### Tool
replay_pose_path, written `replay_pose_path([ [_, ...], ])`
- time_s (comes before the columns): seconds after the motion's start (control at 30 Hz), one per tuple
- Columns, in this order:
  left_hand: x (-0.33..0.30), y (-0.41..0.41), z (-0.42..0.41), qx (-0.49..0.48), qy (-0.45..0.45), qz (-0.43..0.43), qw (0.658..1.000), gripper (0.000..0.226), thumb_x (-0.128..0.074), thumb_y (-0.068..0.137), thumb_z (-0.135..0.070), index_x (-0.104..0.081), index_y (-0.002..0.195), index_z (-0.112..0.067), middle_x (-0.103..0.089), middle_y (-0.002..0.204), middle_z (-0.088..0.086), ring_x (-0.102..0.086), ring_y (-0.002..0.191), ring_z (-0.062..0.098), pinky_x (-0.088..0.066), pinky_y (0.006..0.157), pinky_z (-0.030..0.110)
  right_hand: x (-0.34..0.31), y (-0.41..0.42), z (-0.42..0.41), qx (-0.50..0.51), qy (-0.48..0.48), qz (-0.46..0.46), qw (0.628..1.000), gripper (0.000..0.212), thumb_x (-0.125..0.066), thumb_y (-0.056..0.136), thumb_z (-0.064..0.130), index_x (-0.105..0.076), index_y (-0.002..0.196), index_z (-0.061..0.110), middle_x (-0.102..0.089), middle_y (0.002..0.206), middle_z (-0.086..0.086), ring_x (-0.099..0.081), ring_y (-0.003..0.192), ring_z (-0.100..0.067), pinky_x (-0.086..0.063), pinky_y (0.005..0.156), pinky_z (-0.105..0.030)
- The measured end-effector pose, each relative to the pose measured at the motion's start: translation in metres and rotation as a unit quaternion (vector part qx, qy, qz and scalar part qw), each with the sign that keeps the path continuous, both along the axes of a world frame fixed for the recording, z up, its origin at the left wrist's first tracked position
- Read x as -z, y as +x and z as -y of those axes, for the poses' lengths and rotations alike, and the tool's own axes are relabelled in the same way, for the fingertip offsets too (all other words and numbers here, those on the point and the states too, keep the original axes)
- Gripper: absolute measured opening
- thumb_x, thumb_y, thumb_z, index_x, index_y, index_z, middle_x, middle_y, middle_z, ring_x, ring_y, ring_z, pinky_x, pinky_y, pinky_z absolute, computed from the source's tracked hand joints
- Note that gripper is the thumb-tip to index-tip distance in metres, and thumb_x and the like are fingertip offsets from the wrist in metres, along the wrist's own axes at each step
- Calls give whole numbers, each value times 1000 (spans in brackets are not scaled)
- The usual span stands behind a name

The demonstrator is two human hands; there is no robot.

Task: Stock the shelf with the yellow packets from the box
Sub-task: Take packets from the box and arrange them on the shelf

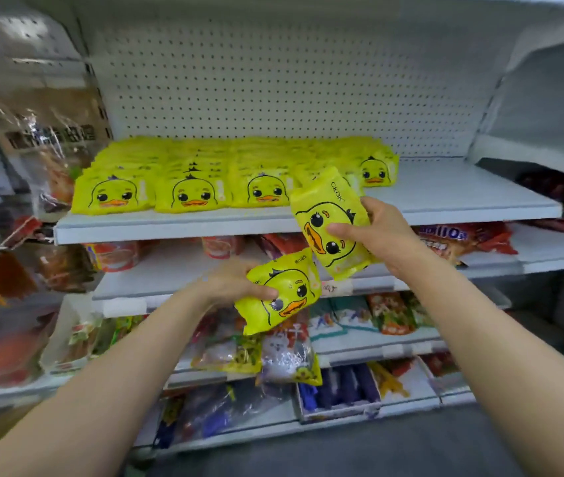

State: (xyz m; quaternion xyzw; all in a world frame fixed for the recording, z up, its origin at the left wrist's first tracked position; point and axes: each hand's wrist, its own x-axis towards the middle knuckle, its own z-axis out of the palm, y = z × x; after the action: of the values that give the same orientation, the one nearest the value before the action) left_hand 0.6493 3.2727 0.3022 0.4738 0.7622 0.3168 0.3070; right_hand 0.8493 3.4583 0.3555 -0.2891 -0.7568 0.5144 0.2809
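Note:
Rows of yellow duck-face packets [191, 194] stand along the left and middle of the white top shelf [463, 204]. My right hand [382, 232] grips one yellow packet [328, 225], turned sideways, just in front of the shelf's edge near the right end of the rows. My left hand [230, 282] holds a second yellow packet [282, 294] lower down, in front of the shelf below. The box is not in view.
The right part of the top shelf is bare, backed by a white pegboard [291, 80]. Lower shelves [359, 342] hold red, orange and blue snack bags. Hanging snack bags [43, 160] crowd the left side. Another shelf unit [549, 139] juts in at the right.

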Motion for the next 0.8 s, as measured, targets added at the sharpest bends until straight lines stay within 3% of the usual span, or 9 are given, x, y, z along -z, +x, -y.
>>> replay_pose_path([
  [0.07,-16,1,-30,7,7,-23,1000,52,-88,62,-44,-71,105,-21,-74,102,-6,-69,95,12,-53,92,35,-20,11,-7,17,13,-12,1000,112,-92,36,65,-55,133,24,-66,126,2,-64,114,-22,-55,92,-54],
  [0.13,-29,1,-62,11,5,-56,998,79,-88,52,-56,-66,118,-17,-68,119,1,-64,108,18,-50,97,39,-37,19,-22,26,32,-18,999,86,-94,52,50,-61,126,21,-71,116,2,-69,105,-20,-58,87,-50],
  [0.2,-43,2,-98,28,-8,-105,994,82,-86,59,-54,-61,124,-11,-62,127,3,-61,108,20,-49,91,34,-49,28,-47,35,48,-12,998,55,-89,67,30,-65,116,20,-75,103,2,-73,91,-16,-61,79,-42],
  [0.27,-59,8,-136,53,-18,-135,989,92,-83,59,-62,-55,132,-13,-57,129,0,-62,102,17,-51,88,34,-59,37,-78,46,73,-9,996,40,-86,73,23,-67,108,22,-76,95,6,-73,80,-7,-60,69,-27],
  [0.33,-74,15,-174,63,-17,-160,985,100,-81,64,-60,-42,144,-16,-43,147,6,-51,126,23,-43,103,38,-67,44,-112,58,89,-6,994,33,-85,75,19,-66,101,23,-74,88,10,-71,71,-1,-56,60,-18],
  [0.4,-86,19,-213,60,-11,-166,984,96,-80,74,-45,-32,149,-12,-30,156,5,-33,141,25,-34,108,32,-75,47,-147,77,96,10,992,34,-85,75,20,-66,103,19,-75,90,5,-72,77,-7,-58,63,-23],
  [0.6,-112,19,-317,69,-42,-161,984,95,-81,76,-37,-28,151,-15,-28,157,3,-32,141,26,-37,108,37,-93,46,-238,72,101,47,991,33,-81,79,16,-65,108,14,-75,97,-5,-73,87,-24,-60,80,-42],
  [0.8,-121,23,-400,93,-47,-253,962,88,-78,79,-36,-31,150,-16,-29,156,3,-31,142,25,-34,111,35,-88,46,-313,70,116,42,990,30,-84,75,18,-67,101,19,-75,94,-3,-73,86,-22,-59,75,-37],
])
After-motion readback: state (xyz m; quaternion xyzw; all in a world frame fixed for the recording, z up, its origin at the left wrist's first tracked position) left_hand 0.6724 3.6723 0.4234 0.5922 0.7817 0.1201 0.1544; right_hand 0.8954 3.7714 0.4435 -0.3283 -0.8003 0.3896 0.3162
